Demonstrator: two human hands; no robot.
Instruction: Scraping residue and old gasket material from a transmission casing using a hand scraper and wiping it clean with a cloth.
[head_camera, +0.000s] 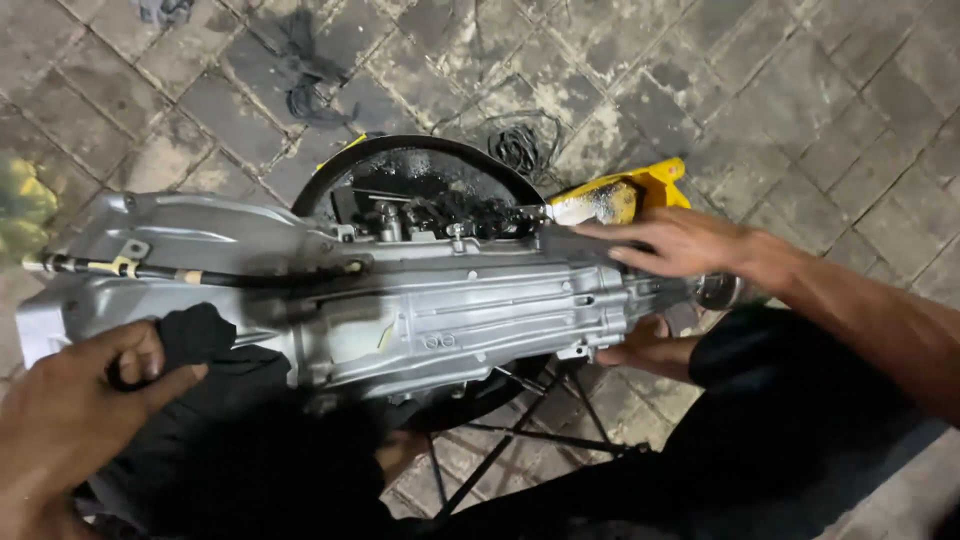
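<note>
The left hand (70, 400) was closed around a black cloth (195, 335), pressing it to the bell-housing end of the grey gearbox (440, 320). The right hand (680, 240) lay open and flat on the gearbox's narrow tail, gripping nothing. Another hand (645, 348) cupped that tail from beneath. The gearbox lay across a round black pan (420, 165). Wiping likely went best with the tail held steady and firm, short strokes.

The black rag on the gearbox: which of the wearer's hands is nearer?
Left. The left hand grips the black rag; the right hand rests on the gearbox far end.
</note>
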